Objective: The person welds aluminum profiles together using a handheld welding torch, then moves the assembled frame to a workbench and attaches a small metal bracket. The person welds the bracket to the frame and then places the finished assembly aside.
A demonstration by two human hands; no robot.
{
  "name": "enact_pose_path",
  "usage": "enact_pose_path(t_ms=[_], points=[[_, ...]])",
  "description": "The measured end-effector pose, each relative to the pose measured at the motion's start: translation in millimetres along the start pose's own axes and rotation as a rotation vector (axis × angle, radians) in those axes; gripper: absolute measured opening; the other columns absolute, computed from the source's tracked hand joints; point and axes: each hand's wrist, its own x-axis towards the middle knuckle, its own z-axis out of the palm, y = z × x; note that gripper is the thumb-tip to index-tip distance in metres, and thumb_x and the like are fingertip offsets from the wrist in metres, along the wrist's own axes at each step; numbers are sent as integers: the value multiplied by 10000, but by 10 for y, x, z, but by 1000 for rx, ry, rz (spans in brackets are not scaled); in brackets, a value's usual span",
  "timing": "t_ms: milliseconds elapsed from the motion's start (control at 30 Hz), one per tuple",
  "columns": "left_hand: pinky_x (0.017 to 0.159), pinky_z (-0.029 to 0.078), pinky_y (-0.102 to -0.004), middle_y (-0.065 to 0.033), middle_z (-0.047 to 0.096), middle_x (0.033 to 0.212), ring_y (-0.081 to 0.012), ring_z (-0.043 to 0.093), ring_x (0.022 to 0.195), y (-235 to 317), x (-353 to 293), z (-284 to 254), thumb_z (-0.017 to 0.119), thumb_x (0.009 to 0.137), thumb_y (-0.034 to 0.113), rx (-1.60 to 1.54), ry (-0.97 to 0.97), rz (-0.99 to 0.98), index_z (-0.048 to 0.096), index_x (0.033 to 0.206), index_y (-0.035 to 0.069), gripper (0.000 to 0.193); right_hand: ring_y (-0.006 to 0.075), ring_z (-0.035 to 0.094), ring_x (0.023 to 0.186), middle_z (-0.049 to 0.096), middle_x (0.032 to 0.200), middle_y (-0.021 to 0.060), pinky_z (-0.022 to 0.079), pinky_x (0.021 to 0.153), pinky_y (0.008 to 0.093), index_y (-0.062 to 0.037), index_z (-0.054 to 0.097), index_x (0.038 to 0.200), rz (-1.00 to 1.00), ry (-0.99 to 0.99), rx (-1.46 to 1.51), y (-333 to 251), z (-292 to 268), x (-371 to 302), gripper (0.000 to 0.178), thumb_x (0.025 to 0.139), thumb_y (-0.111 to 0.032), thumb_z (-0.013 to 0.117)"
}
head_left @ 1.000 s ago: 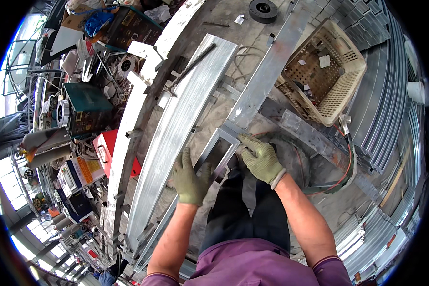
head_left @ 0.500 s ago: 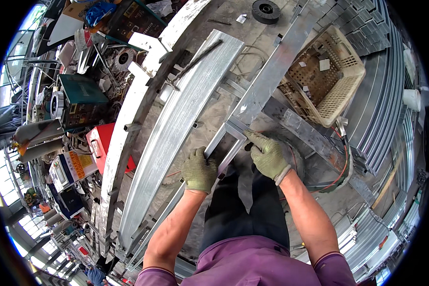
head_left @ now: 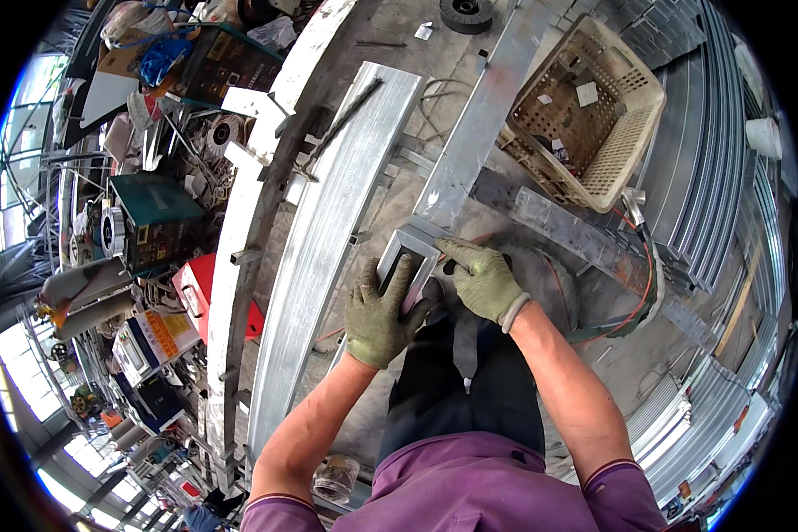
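Observation:
A small rectangular metal frame of grey square tube lies against the end of a long flat metal beam. Both my hands wear greenish work gloves. My left hand lies over the frame's near part, its fingers stretched and spread, one reaching across the frame's opening; it covers the near end. My right hand grips the frame's far right corner, index finger extended along it and the other fingers curled. Left of the frame runs a wide silvery metal profile, with a dark rod lying on its far end.
A beige plastic crate with scraps stands at the right, beside long stacked metal profiles. A hose and orange cable curve near it. A white-spattered beam, red box and cluttered equipment line the left. A black spool lies far off.
My left hand has gone from closed round a rail of the frame to spread over its near part. My right hand stays at the frame's corner. The whole view has shifted slightly.

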Motion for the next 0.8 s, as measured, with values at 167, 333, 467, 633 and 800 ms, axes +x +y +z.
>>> enact_pose_path(t_ms=[167, 333, 467, 633, 800], points=[[1020, 519, -565, -339, 493, 1461, -507, 574, 1269, 27, 67, 10, 918, 802, 401, 22, -51, -13, 584, 1583, 239, 865, 364, 658, 1363, 694, 1438, 235, 516, 1169, 405, -18, 714, 1403, -77, 40, -66, 58, 18, -2, 490, 936, 24, 572], [1046, 521, -575, -353, 483, 1461, -523, 567, 1285, 80, 132, 22, 923, 792, 358, 36, -75, -43, 593, 1574, 259, 855, 370, 678, 1338, 710, 1397, 255, 533, 1148, 404, 9, 723, 1378, -79, 54, -43, 76, 53, -10, 473, 932, 53, 571], [1054, 528, -565, -354, 488, 1455, -525, 571, 1288, 128, 167, 4, 913, 800, 311, 29, -113, -80, 588, 1578, 245, 846, 258, 777, 1118, 777, 1302, 193, 608, 968, 341, -20, 727, 1396, -152, 145, 80, 198, 62, -12, 456, 964, 29, 589], [1013, 536, -554, -329, 516, 1410, -504, 594, 1232, 113, 153, 21, 898, 808, 305, 70, -91, -50, 587, 1581, 235, 836, 18, 587, 666, 791, 1020, 50, 496, 600, 212, -56, 729, 1423, 282, 223, 722, 350, 26, -199, 433, 1011, 22, 618], [1000, 535, -556, -323, 524, 1388, -498, 604, 1205, 95, 124, 68, 903, 794, 333, 74, -106, -81, 605, 1565, 254, 830, 107, 726, 889, 801, 1101, 97, 595, 807, 275, -63, 731, 1410, 211, 223, 471, 425, 54, -294, 413, 1020, 12, 617]])
